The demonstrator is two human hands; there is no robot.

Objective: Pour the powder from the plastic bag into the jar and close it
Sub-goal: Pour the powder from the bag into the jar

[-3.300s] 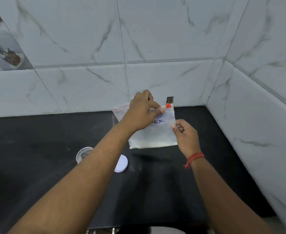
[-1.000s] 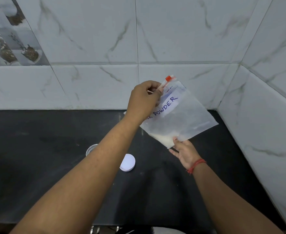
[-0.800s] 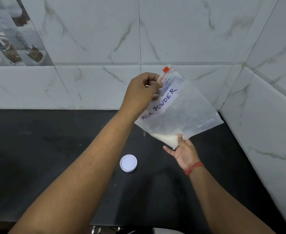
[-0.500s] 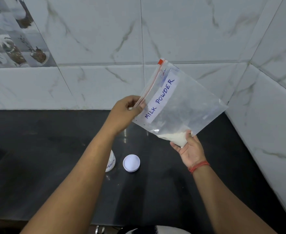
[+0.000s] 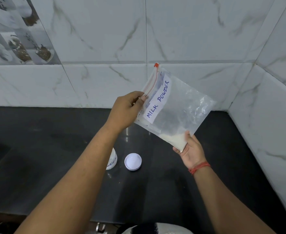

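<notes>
A clear zip bag (image 5: 177,107) labelled MILK POWDER hangs tilted above the black counter, with its red zip strip up and to the left. White powder sits in its lowest corner. My left hand (image 5: 127,110) pinches the zip edge. My right hand (image 5: 190,151) cups the powder-filled corner from below. The jar (image 5: 112,160) stands on the counter, mostly hidden behind my left forearm. Its white lid (image 5: 133,161) lies flat just to the right of it.
The black counter (image 5: 37,141) meets marble-tiled walls at the back and on the right, forming a corner. A patterned tile (image 5: 12,31) is at the upper left. The counter's front edge runs along the bottom of the view.
The bag has risen off the counter and tilted, and the powder slid into its lower corner. My left hand slid down the zip edge; my right hand went to the bottom corner.
</notes>
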